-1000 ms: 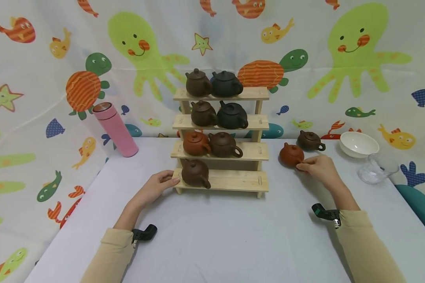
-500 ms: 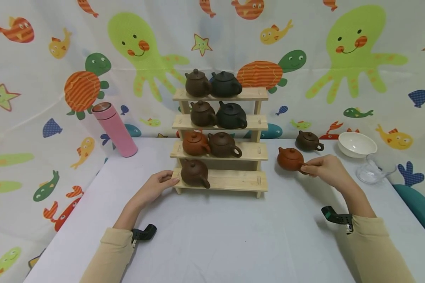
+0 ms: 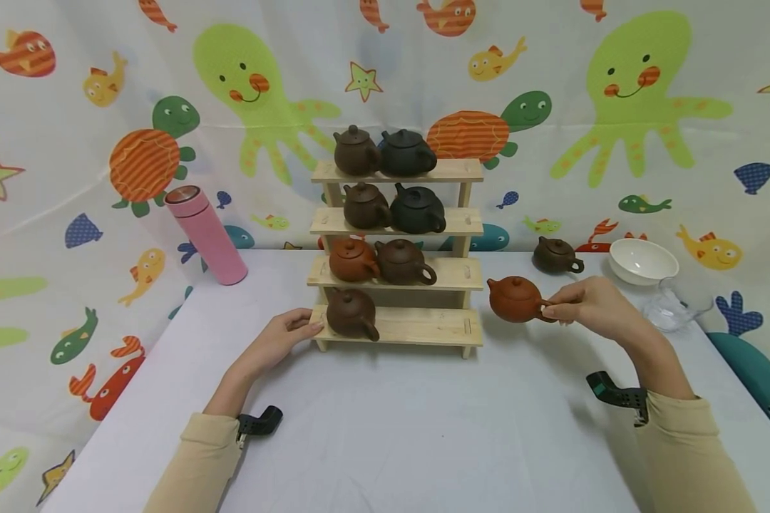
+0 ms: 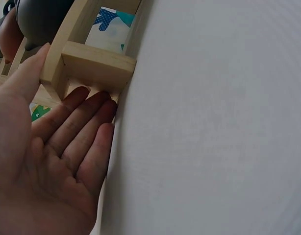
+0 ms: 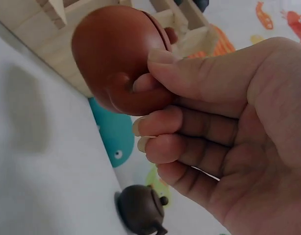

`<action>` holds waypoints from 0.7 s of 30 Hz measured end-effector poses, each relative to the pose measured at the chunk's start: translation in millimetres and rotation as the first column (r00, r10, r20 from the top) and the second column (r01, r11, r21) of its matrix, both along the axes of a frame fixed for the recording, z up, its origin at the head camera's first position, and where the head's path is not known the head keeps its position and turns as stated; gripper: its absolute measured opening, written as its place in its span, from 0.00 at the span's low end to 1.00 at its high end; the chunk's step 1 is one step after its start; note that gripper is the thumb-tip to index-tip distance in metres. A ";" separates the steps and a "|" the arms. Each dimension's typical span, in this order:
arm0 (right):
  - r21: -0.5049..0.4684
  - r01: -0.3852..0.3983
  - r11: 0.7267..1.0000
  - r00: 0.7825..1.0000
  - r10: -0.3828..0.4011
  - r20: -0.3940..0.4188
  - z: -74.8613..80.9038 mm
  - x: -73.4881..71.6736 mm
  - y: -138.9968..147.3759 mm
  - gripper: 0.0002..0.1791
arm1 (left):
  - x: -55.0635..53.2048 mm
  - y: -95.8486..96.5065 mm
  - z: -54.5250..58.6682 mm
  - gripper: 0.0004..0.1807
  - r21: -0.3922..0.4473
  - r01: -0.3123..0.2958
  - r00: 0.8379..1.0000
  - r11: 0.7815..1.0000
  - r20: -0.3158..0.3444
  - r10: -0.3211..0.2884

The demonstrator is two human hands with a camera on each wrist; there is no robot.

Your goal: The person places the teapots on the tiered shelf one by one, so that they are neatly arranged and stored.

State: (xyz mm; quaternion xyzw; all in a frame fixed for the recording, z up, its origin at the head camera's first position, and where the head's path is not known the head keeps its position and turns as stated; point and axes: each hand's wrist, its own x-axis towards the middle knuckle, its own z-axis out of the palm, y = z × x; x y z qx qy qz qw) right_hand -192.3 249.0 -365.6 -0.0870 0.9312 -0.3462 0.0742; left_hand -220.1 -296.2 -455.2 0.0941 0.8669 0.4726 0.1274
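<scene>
My right hand pinches the handle of a reddish-orange clay teapot between thumb and fingers, spout to the left. In the right wrist view the teapot is lifted off the white table, its shadow to one side. At the left end of a four-step wooden rack, my left hand holds the lowest plank, thumb on top. The left wrist view shows the other fingers reaching under the plank's end. One dark brown teapot stands on the lowest step's left side; pairs of teapots fill the steps above.
A dark brown teapot stands on the table at the back right. Beside it are a white bowl and a clear glass vessel. A pink flask stands at the back left, before a patterned cloth.
My right hand has lifted the reddish-orange teapot by its handle and brought it left and nearer, toward the rack. The left hand has stayed on the rack.
</scene>
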 end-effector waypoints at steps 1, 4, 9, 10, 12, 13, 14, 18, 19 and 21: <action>-0.002 -0.010 1.000 1.000 0.010 -0.001 1.0 1.1 -1.4 0.10 | -0.1 0.0 0.0 0.31 0.000 -0.001 1.000 1.000 -0.002 0.001; -0.010 -0.055 0.998 0.998 0.055 -0.012 2.9 4.2 -5.4 0.07 | -0.5 -0.1 0.0 0.31 0.000 0.005 1.000 1.000 -0.008 -0.005; -0.030 -0.127 0.991 0.991 0.126 -0.034 4.4 8.2 -11.6 0.04 | -0.4 0.2 -0.6 0.32 -0.001 0.006 1.000 1.000 -0.008 -0.006; -0.036 -0.138 0.990 0.990 0.137 -0.035 4.5 8.7 -13.0 0.04 | -0.5 0.2 -0.7 0.32 -0.001 0.002 1.000 1.000 -0.005 -0.002; -0.050 -0.162 0.985 0.986 0.161 -0.035 3.7 9.0 -16.4 0.03 | -0.4 0.3 -0.8 0.33 0.004 -0.005 1.000 1.000 0.003 0.005; -0.056 -0.173 0.983 0.985 0.171 -0.032 3.1 8.9 -18.3 0.03 | -0.4 0.4 -0.6 0.33 0.004 -0.008 1.000 1.000 0.005 0.007; -0.064 -0.183 0.981 0.983 0.181 -0.028 2.4 8.7 -20.4 0.03 | -0.4 0.3 -0.6 0.33 0.001 -0.008 1.000 1.000 0.004 0.008; -0.097 -0.221 0.970 0.975 0.221 -0.017 -0.8 6.7 -30.8 0.04 | -0.4 0.1 -0.5 0.33 -0.002 -0.008 1.000 1.000 0.001 0.008; -0.103 -0.230 0.968 0.973 0.230 -0.017 -1.6 6.2 -33.7 0.04 | -0.6 -0.1 -0.5 0.33 -0.003 -0.005 1.000 1.000 -0.003 0.005; -0.112 -0.247 0.963 0.969 0.246 -0.023 -3.3 5.2 -39.7 0.04 | -0.5 -0.9 -0.5 0.33 -0.004 -0.002 1.000 1.000 -0.008 0.002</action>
